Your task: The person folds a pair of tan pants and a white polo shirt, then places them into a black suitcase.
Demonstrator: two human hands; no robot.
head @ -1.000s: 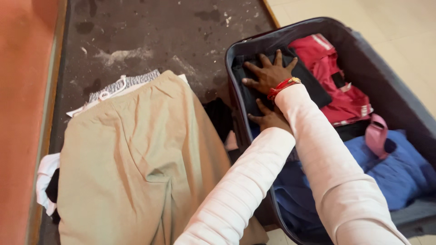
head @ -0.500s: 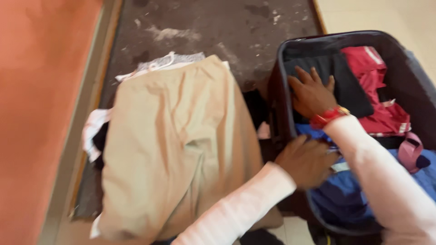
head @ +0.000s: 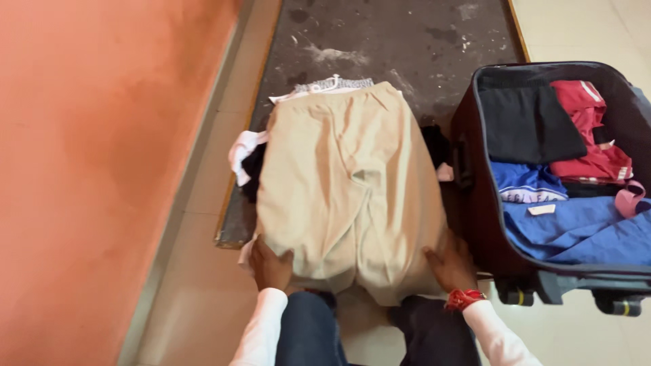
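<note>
We wear pale pink, finely ribbed long sleeves on both arms, ending at the wrists. Our right hand (head: 450, 263) carries red bangles, perhaps with a gold one among them; our left hand (head: 270, 266) is bare. Dark blue jeans cover our legs.

Fingertips of both hands tucked out of sight under the beige trousers (head: 349, 186). Suitcase (head: 475, 203) cut off at the right edge. Clothes beneath the trousers mostly covered.

An orange-red wall (head: 88, 169) is seen along the left. The floor (head: 583, 27) is laid with pale cream tiles. A dark, stained mat (head: 400, 41) with a thin wooden edge is spread across the floor's middle, lit evenly.
</note>
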